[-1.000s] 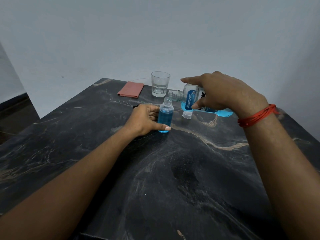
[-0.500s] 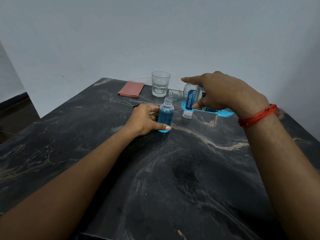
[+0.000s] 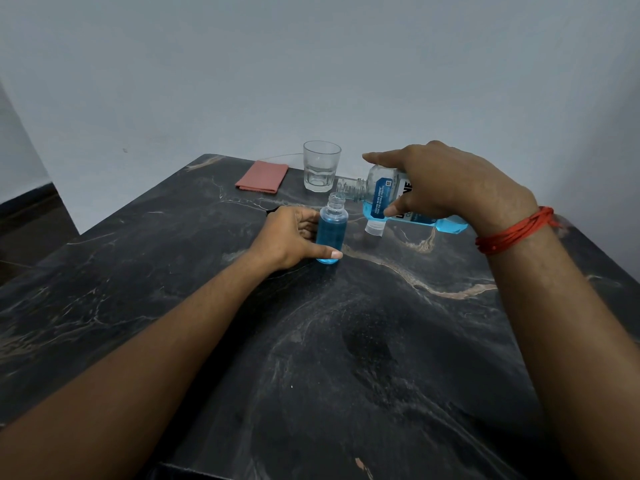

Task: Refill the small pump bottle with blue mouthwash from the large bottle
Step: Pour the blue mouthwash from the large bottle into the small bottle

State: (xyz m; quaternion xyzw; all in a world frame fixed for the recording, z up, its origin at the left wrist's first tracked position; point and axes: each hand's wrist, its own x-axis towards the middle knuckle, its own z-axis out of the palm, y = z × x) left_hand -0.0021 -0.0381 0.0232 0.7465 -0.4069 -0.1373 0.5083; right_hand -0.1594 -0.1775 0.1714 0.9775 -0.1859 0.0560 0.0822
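Near the far middle of the tabletop (image 3: 346,358) I have the small pump bottle (image 3: 331,233) standing upright with its neck open, my left hand (image 3: 291,239) wrapped round its lower half, fingers (image 3: 313,220) clamped on it so it won't tip while liquid goes in. It already looks blue nearly to the shoulder, so I judge the fill almost done. My right hand (image 3: 450,185) grips the large bottle (image 3: 384,199) from above, fingers closed on its body, index finger stretched out along the top. I hold it nearly on its side so the mouth sits just above and beside the small neck; the blue mouthwash pools along its lower side. I cannot tell whether a stream is running. A white cap (image 3: 375,227) lies just under the large bottle, kept close for re-closing. Behind stand an empty glass (image 3: 321,166) and a folded pink cloth (image 3: 262,176). Dark veined stone carries it all, against a plain pale wall (image 3: 311,64).
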